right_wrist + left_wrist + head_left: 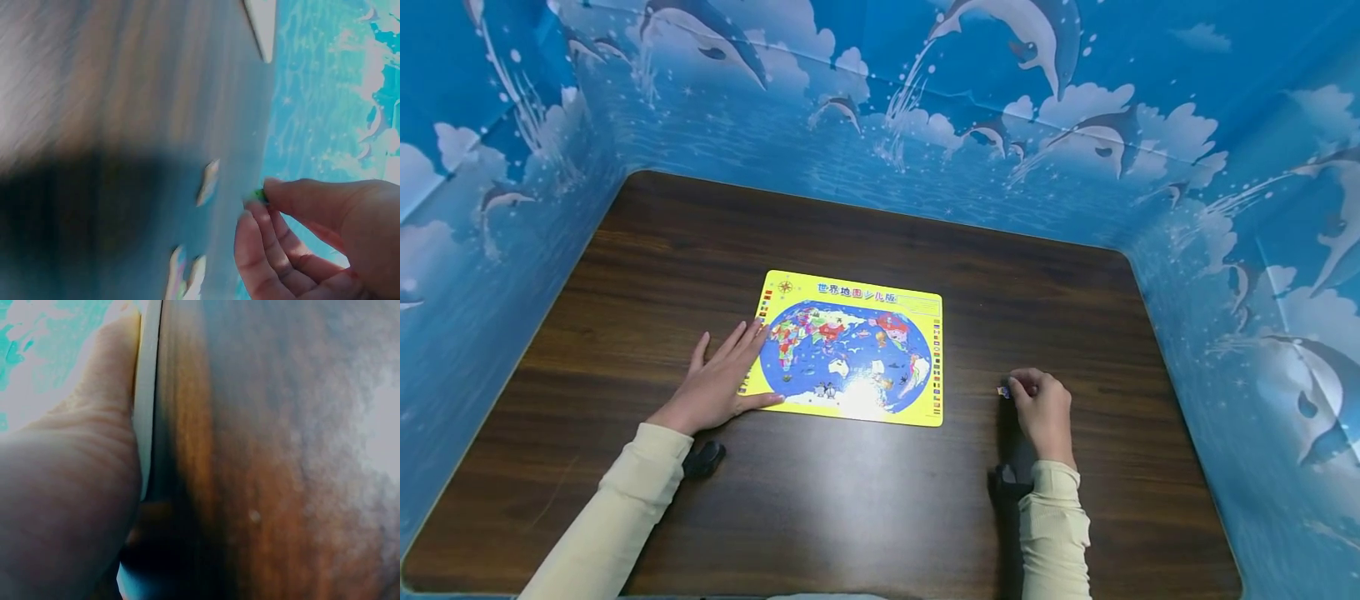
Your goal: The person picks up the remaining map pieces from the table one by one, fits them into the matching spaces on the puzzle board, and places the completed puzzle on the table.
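The right hand [1045, 408] has its thumb and fingertips together on a green piece [260, 195], pinching it at the very ends of the digits; the piece is small, partly covered and blurred, so its shape cannot be told; in the right wrist view it sits above the bare table [820, 500], and the other fingers curl in below it. Three loose pieces [208, 183] lie on the table beside that hand; one is by itself, nearest the pinched fingertips, and the other two lie side by side at the picture's lower edge; all have pale edges, their prints too blurred to read. In the head view a tiny coloured bit shows at the thumb's tip, and I cannot tell whether it is held or lying there.

The left hand [722, 385] lies flat at the left end of the map [850, 358], its fingers straight and apart; the fingertips rest on the left border, and the thumb stretches along the bottom edge; it is clamped on nothing. The map is a yellow-bordered world map, flat on the table, with glare at its lower middle; it reaches rightward from the left hand and ends well apart from the right, with wood between.
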Demonstrator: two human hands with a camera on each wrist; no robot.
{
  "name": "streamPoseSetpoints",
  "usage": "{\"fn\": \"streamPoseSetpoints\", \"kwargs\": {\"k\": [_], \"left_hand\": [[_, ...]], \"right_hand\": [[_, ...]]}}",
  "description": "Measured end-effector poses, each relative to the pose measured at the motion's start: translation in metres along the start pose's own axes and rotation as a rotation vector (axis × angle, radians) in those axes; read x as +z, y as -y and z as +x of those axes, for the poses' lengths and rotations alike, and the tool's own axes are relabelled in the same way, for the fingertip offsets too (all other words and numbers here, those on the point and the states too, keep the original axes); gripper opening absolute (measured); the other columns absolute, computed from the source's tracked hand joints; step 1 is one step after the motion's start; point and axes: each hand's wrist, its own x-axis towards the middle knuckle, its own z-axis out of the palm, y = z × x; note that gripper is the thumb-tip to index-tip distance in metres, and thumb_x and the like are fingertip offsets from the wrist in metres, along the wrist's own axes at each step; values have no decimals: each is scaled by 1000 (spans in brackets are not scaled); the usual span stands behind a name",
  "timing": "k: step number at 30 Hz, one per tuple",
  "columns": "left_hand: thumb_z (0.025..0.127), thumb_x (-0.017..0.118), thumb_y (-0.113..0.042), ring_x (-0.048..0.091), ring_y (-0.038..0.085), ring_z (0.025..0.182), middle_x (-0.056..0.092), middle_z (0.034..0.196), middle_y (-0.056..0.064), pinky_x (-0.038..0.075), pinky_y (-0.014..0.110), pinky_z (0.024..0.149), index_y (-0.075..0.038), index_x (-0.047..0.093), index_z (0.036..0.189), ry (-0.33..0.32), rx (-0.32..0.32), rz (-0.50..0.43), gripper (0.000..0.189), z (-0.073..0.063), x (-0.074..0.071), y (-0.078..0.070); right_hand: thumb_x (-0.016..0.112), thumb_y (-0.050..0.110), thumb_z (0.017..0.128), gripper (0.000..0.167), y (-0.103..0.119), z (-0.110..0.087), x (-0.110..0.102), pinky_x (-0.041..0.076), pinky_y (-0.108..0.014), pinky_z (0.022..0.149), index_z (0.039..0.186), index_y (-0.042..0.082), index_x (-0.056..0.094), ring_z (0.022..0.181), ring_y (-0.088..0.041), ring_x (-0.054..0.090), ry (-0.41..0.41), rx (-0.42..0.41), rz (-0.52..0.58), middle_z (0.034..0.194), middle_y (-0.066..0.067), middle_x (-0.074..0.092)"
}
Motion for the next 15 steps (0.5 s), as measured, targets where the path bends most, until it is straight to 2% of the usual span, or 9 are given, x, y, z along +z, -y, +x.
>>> {"fn": "streamPoseSetpoints", "kwargs": {"k": [3, 6, 10, 15], "left_hand": [[87, 74, -62, 5, 41, 158, 9, 172, 19, -9, 71, 118, -5, 16, 165, -3, 6, -5, 113, 0, 0, 0], [87, 74, -62, 6, 41, 158, 10, 172, 19, -8, 71, 118, -4, 17, 165, -14, 13, -4, 113, 0, 0, 0], [87, 74, -62, 6, 41, 158, 11, 172, 19, -8, 71, 118, -4, 17, 165, -19, 17, 0, 113, 0, 0, 1], [87, 74, -62, 5, 40, 158, 10, 172, 18, -8, 71, 119, -4, 17, 165, -17, 16, 4, 112, -1, 2, 1]], "right_hand": [[69, 7, 99, 11, 9, 1, 1, 51, -20, 67, 100, -2, 75, 76, -18, 69, 22, 1, 89, 91, -18, 75], [71, 5, 98, 10, 21, 1, 5, 54, -15, 64, 99, -4, 73, 72, -13, 70, 64, 12, 225, 90, -19, 74], [75, 4, 94, 10, 38, 3, 17, 60, -22, 67, 99, -5, 73, 74, -20, 74, 119, 35, 345, 89, -19, 74], [79, 6, 92, 10, 58, 7, 39, 62, -31, 67, 97, -2, 76, 76, -30, 76, 176, 43, 363, 87, -15, 76]]}}
